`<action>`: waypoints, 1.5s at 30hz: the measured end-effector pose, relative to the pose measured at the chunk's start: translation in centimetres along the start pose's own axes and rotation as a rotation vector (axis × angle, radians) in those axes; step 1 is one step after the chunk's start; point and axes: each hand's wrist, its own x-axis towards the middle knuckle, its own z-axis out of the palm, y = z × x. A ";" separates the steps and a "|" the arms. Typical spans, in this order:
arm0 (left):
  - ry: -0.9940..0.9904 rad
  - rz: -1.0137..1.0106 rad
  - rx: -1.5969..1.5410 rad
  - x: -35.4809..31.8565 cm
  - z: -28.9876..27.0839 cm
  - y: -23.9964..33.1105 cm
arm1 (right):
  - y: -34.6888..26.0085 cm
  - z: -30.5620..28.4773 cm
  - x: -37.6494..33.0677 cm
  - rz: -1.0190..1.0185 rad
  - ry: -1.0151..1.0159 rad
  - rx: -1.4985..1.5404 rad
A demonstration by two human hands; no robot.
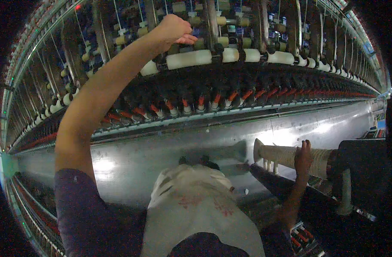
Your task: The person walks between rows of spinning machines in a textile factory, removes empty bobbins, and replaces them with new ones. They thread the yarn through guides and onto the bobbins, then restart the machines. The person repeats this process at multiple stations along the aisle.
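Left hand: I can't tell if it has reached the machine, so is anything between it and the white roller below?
Nothing visible. The left hand hangs just above the white roller, fingers curled; whether they touch is unclear.

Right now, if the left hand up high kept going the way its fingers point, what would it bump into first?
The left hand points right, along the machine's upper row. First in line is probably the cream bobbin just past its fingertips, above the white roller. Depth is unclear, so it could pass in front.

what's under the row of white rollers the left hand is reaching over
Under the white rollers by the left hand runs a dark band, then orange-tipped spindles. The band's parts are too dark to make out.
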 end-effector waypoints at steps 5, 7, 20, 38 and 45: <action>0.139 -0.115 0.801 2.2 2.1 0.2 | 0.5 -0.9 1.8 -0.022 -0.111 0.066; 0.512 -0.427 0.042 3.9 3.3 -0.5 | 1.2 -1.2 2.7 -0.082 -0.061 0.153; 0.447 -0.500 0.701 5.9 1.5 -5.1 | 8.3 0.4 9.2 -0.164 -0.131 0.001; 0.592 -0.509 0.340 3.5 3.8 -1.4 | 9.2 3.1 8.4 -0.246 -0.270 0.088; 0.576 -0.475 0.166 2.6 3.9 0.0 | 5.9 1.2 6.0 -0.182 -0.310 0.155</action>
